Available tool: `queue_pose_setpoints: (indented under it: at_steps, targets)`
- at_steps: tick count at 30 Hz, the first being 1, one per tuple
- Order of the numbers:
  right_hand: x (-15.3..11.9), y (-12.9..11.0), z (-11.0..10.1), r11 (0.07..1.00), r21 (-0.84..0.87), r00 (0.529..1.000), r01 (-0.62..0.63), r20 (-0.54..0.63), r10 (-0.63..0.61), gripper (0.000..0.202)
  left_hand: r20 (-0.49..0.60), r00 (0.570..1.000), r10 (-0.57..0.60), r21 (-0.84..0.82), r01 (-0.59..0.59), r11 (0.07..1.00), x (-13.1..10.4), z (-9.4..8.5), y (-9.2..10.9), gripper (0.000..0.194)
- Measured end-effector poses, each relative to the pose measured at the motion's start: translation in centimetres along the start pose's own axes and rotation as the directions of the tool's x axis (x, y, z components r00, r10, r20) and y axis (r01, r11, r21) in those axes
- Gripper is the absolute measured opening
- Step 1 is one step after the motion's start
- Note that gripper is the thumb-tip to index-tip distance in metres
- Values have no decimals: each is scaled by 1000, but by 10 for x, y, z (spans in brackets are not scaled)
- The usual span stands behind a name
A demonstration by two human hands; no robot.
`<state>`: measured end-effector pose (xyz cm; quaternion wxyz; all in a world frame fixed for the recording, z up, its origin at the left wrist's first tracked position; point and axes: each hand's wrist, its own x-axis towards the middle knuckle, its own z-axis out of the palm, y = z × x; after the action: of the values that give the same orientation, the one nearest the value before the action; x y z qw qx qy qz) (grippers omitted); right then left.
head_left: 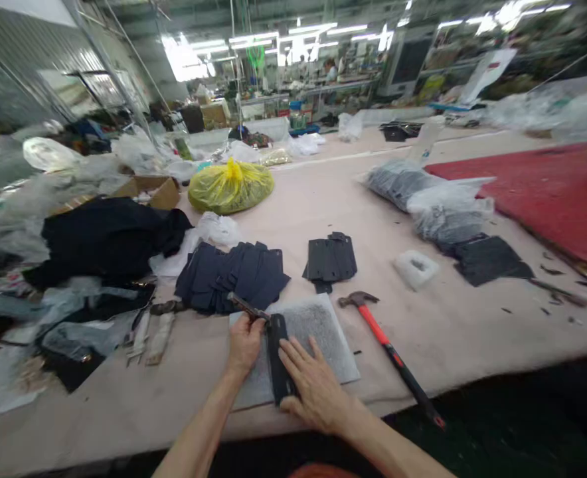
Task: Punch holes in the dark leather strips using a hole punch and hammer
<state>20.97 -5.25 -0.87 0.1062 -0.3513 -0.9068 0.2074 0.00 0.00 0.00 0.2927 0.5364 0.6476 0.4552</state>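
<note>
A long dark strip lies on a grey-white board near the table's front edge. My left hand is closed on a thin metal tool, whose end reaches the top of the strip. With its fingers stretched out, my right hand lies on the strip's right side and the board. Just beyond the board are a spread of dark fabric pieces and a smaller dark stack. A red and black hammer rests right of the board.
Black cloth, a cardboard box and a yellow bag sit at left. Wood-handled tools lie left of the board. To the right are a white roll, plastic-wrapped bundles and a red sheet.
</note>
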Motion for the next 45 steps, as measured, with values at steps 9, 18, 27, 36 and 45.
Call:
queue_pose_setpoints:
  at_steps: [9, 18, 27, 36, 45]
  targets:
    - [50, 45, -30, 994, 72, 997, -79, -6, 80, 77, 109, 990, 93, -80, -85, 993, -27, 16, -4, 21]
    - [31, 41, -27, 982, 58, 981, -178, -63, 182, 55, 154, 977, 148, -52, -142, 989, -36, 21, -13, 20]
    - [41, 43, -31, 979, 35, 978, -203, -40, 204, 62, 140, 988, 65, -37, -61, 997, -33, 18, -14, 22]
    - [40, 43, -31, 979, 44, 977, -201, -65, 203, 60, 122, 989, 85, 35, -90, 995, -35, 22, -13, 22]
    - [38, 42, -33, 977, 57, 975, -204, -75, 208, 60, 122, 976, 180, 130, -196, 972, -37, 23, -18, 23]
